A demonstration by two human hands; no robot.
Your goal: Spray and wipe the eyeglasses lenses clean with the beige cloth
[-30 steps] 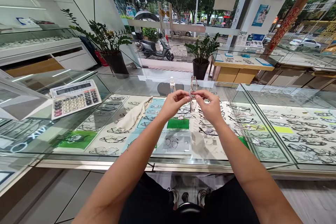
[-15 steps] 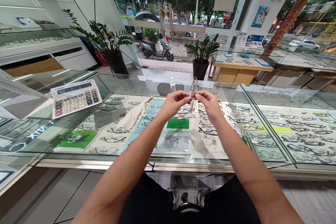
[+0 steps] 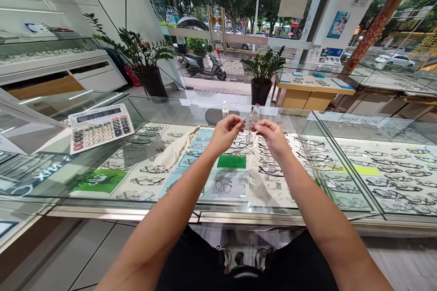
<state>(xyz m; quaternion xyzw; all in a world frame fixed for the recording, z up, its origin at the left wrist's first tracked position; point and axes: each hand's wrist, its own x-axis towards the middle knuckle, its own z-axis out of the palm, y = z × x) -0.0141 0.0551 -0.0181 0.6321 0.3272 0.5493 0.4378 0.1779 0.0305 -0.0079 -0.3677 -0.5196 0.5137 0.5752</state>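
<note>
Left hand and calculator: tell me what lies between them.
In the head view, a pale cloth, part of a blue sheet and several eyeglass frames lie between the left hand and the calculator.

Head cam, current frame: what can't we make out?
All in the head view:
- Left hand: detail at the fingertips too small to tell whether they pinch anything or touch the glasses.
- Glasses: part of the frame hidden by the right hand's fingers.
- Bottle: base hidden behind the left hand; label too small to read.
- Pale panel: cut off by the left edge.
</note>
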